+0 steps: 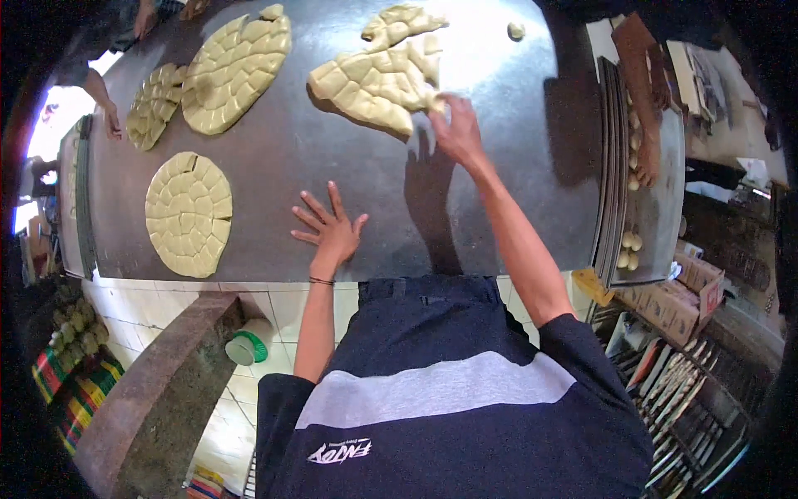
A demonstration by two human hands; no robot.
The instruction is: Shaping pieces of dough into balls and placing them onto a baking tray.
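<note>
My right hand (456,131) reaches to the far side of the metal table (283,204). Its fingers close on a small piece of dough (434,101) at the right edge of a pale yellow slab of cut dough (374,80). That slab is scored into many chunks, and a smaller cut slab (399,27) lies just beyond it. Nearer to me, my left hand (331,231) holds nothing; its fingers are spread over the tabletop. Left of it lies a round of cut dough (189,214) with a few gaps between its pieces.
Two more cut dough rounds, one large (237,75) and one small (156,104), lie far left. One dough ball (516,32) sits far right. Stacked trays (613,158) stand at the right edge, where another person's hand (647,162) touches dough balls. Another person's hand (112,121) hangs at left.
</note>
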